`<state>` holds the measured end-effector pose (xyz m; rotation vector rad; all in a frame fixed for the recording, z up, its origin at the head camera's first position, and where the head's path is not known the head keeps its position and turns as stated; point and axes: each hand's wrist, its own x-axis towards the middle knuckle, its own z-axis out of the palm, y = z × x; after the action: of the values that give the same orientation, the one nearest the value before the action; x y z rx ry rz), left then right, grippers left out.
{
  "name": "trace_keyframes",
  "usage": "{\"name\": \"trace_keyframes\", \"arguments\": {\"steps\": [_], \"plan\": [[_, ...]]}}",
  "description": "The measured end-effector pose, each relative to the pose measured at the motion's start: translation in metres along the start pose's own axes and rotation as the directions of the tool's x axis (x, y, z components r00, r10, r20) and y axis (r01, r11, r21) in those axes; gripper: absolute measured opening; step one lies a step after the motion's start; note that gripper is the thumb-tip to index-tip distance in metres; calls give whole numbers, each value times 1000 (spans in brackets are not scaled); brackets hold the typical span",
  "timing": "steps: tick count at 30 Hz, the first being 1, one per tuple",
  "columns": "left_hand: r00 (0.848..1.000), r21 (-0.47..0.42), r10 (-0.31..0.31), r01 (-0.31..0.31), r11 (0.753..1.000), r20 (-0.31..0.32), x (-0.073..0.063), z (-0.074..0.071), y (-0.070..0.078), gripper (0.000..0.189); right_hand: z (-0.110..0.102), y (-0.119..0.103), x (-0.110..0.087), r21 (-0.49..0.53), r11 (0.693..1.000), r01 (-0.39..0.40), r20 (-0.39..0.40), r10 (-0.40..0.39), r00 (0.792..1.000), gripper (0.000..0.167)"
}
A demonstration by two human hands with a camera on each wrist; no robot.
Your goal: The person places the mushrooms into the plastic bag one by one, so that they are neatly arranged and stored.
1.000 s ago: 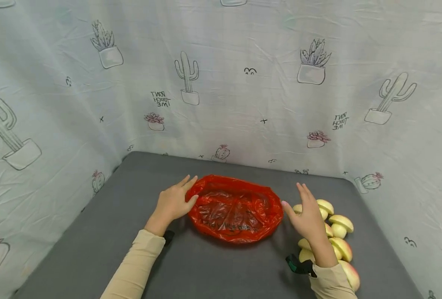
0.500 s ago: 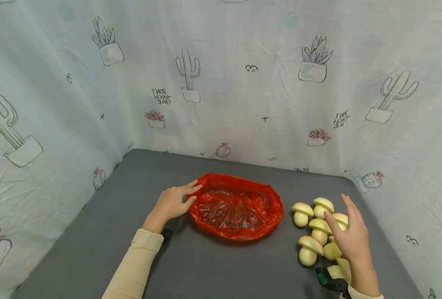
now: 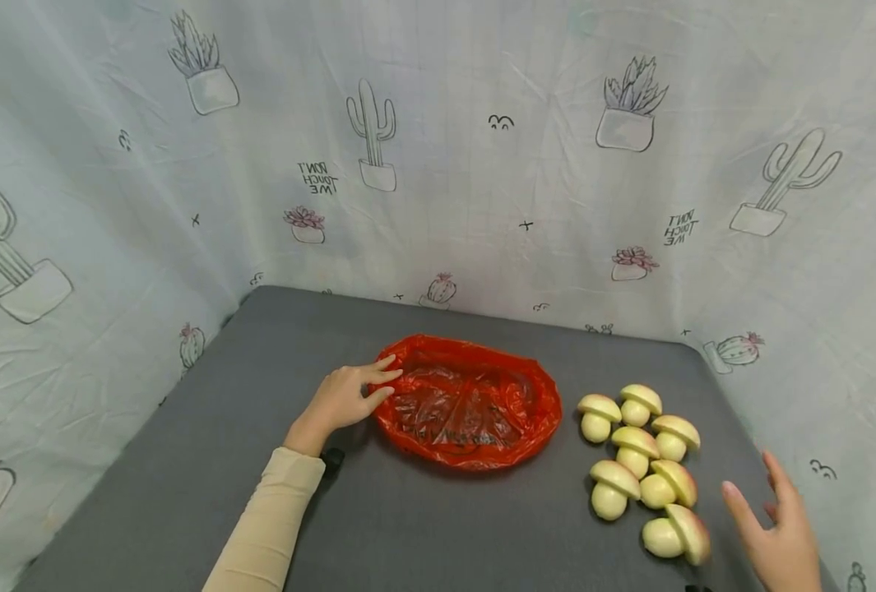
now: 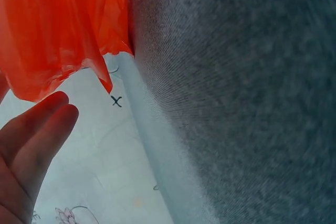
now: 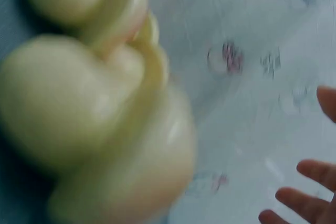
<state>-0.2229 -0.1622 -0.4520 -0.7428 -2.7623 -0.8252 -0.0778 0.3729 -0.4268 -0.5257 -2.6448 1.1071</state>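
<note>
A red plastic bag (image 3: 475, 462) lies on the grey table with its mouth spread wide. At its left rim is my left hand (image 3: 340, 399), fingers extended over the edge. The left wrist view has the bag (image 4: 58, 30) just above the fingertips of that hand (image 4: 37, 142); whether they touch it I cannot tell. Several pale yellow toy mushrooms (image 3: 633, 450) with pinkish caps lie right of the bag. Beyond the nearest one, my right hand (image 3: 781, 530) hovers with thumb and fingers apart, holding nothing. Blurred mushrooms (image 5: 58, 98) loom beside the right hand (image 5: 315, 198) in its wrist view.
A pale curtain (image 3: 452, 164) printed with cacti and potted plants hangs behind the table and along both sides. The grey tabletop (image 3: 438, 534) extends in front of the bag and to its left.
My right hand has moved from the bag's right side, across the mushrooms, to the right and nearer me, uncovering them. The left hand stays at the bag's left rim, its fingers slightly lower.
</note>
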Motion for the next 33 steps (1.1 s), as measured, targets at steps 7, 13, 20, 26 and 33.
{"name": "trace_keyframes", "arguments": {"steps": [7, 13, 20, 26, 33], "plan": [[997, -94, -77, 80, 992, 30, 1, 3, -4, 38, 7, 44, -15, 135, 986, -96, 52, 90, 995, 79], [994, -93, -106, 109, 990, 35, 3, 4, -3, 36, 11, 55, -20, 145, 989, -34, 198, 4, 980, 84], [994, -104, -101, 106, 989, 46, 5, 11, 1, 35, 21, 51, -22, 93, 987, -131, 372, 87, 924, 98], [988, -124, -139, 146, 982, 59, 2, 12, 3, 36, 34, 45, -18, -46, 965, -257, 474, 248, 845, 114], [982, -127, -172, 180, 975, 71, 5, 11, 1, 38, 39, 40, -16, -65, 964, -259, 476, 258, 841, 114]]}}
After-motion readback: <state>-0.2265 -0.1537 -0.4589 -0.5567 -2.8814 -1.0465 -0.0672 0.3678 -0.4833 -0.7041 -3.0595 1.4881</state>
